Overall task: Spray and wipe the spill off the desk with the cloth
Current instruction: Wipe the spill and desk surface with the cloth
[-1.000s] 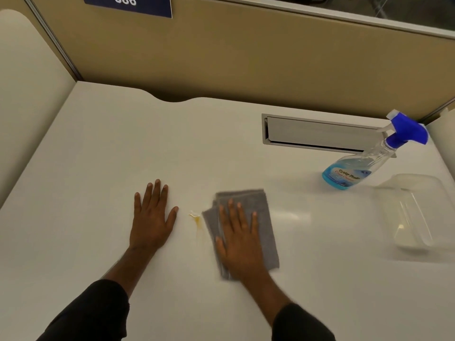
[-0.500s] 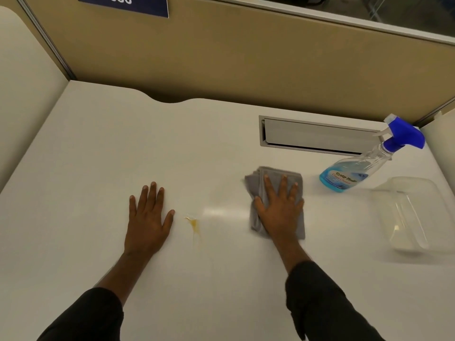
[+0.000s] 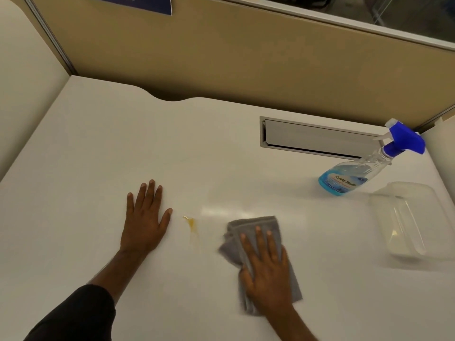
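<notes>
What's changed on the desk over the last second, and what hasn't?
The right hand, flat on the grey cloth, slid it right toward the spray bottle, then back near the yellow spill. Left hand, spill, bottle and clear container stayed put.

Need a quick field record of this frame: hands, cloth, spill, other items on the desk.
left hand: flat on the white desk, fingers straight, holds nothing
right hand: presses flat on the folded grey cloth
yellow spill streak: uncovered, between the left hand and the cloth
cloth vs spill: apart, cloth lies right of it
clear spray bottle with blue trigger and blue liquid: far right, untouched
clear plastic container: right edge, nearer than the bottle
grey recessed cable hatch: rear of desk
</notes>
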The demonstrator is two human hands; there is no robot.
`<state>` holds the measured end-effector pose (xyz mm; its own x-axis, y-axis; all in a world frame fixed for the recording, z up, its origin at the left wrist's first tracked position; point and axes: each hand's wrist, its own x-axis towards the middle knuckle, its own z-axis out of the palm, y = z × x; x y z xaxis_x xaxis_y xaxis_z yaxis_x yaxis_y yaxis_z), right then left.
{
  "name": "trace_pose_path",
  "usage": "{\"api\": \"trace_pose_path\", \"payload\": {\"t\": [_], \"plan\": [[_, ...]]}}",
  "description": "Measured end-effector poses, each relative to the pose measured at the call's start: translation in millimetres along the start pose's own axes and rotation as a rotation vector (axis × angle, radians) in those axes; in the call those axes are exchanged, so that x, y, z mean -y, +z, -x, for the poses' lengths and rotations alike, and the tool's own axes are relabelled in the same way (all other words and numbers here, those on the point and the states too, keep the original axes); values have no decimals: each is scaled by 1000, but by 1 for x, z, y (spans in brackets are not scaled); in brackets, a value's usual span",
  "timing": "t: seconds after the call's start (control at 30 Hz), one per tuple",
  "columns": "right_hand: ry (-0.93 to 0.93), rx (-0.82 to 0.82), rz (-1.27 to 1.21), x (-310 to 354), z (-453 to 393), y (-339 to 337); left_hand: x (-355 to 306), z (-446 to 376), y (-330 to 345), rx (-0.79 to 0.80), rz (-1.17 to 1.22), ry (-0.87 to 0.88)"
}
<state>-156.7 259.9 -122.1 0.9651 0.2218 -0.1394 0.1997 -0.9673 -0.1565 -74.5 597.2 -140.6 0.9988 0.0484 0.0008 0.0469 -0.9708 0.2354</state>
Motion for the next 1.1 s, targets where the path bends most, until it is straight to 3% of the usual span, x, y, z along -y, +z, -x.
{"api": "trace_pose_path", "payload": {"t": [0.13,0.23,0.4,0.53,0.73,0.9,1.1], "plan": [[234,-30,66,-35,-62,-22,-1,0,-2,11,-3,-4],[271,-28,53,-27,-122,-31,-2,1,-4,15,-10,-4],[74,18,52,46,-137,-31,-2,0,-5,24,-24,-2],[-214,84,-10,91,-61,-7,-2,0,-8,48,-29,-3],[-485,50,76,78,66,17,21,-5,-14,15,-31,87],[-443,113,6,114,19,11,41,-7,-15,15,-34,120],[-111,39,-46,118,-102,-13,43,-8,-14,11,-13,124]]}}
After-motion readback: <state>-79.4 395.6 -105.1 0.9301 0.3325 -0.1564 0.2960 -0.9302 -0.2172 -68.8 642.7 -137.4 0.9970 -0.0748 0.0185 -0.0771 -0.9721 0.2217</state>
